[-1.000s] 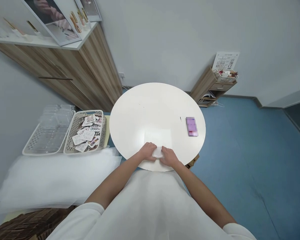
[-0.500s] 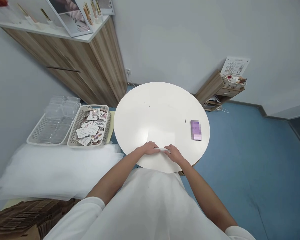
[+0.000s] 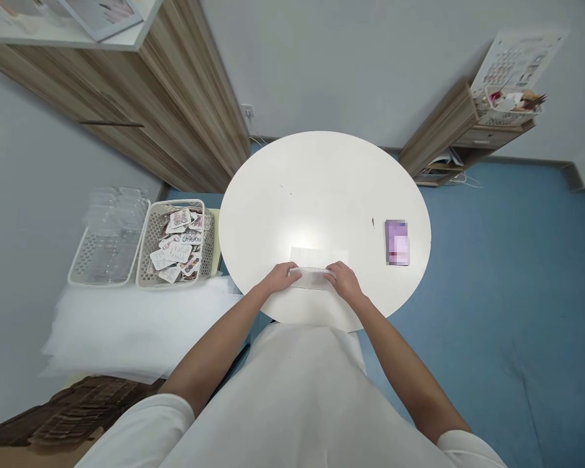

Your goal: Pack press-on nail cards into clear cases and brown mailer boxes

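Observation:
Near the front edge of the round table, my left hand (image 3: 281,277) grips one end of a thin, whitish, see-through sheet (image 3: 312,279). At its other end my right hand (image 3: 344,279) is closed on it too, thumb and fingers around the edge. Between the hands the sheet's upper edge is raised and looks folded or rolled. A pale flat piece with faint print-like lines (image 3: 306,255) lies just beyond it; I cannot tell whether it is part of the same sheet.
On the white table (image 3: 322,169) a purple box (image 3: 396,242) lies at the right. To my left stand a basket of small printed cards (image 3: 175,250), a basket of clear plastic trays (image 3: 108,257) and a stack of white sheets (image 3: 141,328). A wooden cabinet (image 3: 190,97) stands behind.
My view has shifted. The see-through sheet shows more between my hands, which have moved slightly apart; earlier only a narrow white strip was visible there.

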`<state>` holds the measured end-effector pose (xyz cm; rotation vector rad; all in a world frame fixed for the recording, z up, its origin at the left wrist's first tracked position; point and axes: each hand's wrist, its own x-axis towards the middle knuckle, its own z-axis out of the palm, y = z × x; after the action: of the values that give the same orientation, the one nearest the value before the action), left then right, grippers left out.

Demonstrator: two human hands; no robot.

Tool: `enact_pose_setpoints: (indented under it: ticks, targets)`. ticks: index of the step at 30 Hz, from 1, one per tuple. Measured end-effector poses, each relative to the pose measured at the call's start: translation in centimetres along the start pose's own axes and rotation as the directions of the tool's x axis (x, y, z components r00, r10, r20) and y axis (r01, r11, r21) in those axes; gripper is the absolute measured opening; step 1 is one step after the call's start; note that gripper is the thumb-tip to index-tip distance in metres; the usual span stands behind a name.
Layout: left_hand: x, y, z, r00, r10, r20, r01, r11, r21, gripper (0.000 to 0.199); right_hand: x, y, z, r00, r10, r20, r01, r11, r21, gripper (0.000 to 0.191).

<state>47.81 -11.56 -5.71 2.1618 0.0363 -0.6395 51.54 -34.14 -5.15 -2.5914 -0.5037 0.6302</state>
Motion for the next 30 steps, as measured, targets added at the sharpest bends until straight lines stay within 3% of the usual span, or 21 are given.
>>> enact_pose_setpoints:
  ticks: [6, 12, 14, 18, 20, 22, 24, 26, 30]
  targets:
    - [1.0, -0.4, 0.6, 0.988, -0.095, -0.122, 0.109, 0.987, 0.114, 0.027, 1.1, 1.7, 1.3, 0.999, -0.019, 0.040, 0.020, 0.999, -0.026, 0.028]
    - [0.9, -0.4, 1.1, 0.967, -0.201, -0.155, 0.242, 0.914, 0.325, 0.021, 1.0, 2.2, 2.6, 0.999, -0.017, -0.029, 0.017, 1.000, 0.020, 0.031]
    - [0.5, -0.2, 1.3, 0.955, -0.189, -0.230, 0.263, 0.896, 0.356, 0.020, 0.5, 2.0, 2.6, 0.994, 0.019, -0.110, -0.017, 1.000, 0.023, 0.033]
    - [-0.6, 1.0, 2.1, 0.903, -0.044, -0.428, 0.244, 0.871, 0.426, 0.046, -1.5, 2.3, 2.8, 0.939, 0.213, -0.268, -0.192, 0.976, 0.104, 0.046]
    - [-1.0, 1.7, 2.9, 0.933, 0.066, -0.354, 0.137, 0.844, 0.518, 0.049, -2.7, 2.8, 3.3, 0.913, 0.327, -0.245, -0.265, 0.930, 0.255, 0.056]
    - [-1.2, 2.4, 4.1, 0.970, 0.166, -0.178, -0.027, 0.801, 0.598, 0.048, -3.5, 3.3, 4.0, 0.907, 0.382, -0.179, -0.286, 0.869, 0.405, 0.064]
    - [-1.3, 2.7, 5.3, 0.977, 0.209, -0.032, -0.142, 0.759, 0.636, 0.049, -3.7, 3.5, 4.7, 0.906, 0.404, -0.127, -0.303, 0.829, 0.471, 0.067]
    - [-1.4, 2.7, 6.4, 0.979, 0.204, 0.015, -0.164, 0.740, 0.652, 0.054, -3.1, 3.3, 5.0, 0.891, 0.443, -0.097, -0.343, 0.799, 0.493, 0.067]
    - [-1.4, 2.3, 7.3, 0.979, 0.203, -0.006, -0.147, 0.731, 0.666, 0.060, -1.5, 2.5, 4.6, 0.891, 0.453, -0.026, -0.329, 0.684, 0.651, 0.055]
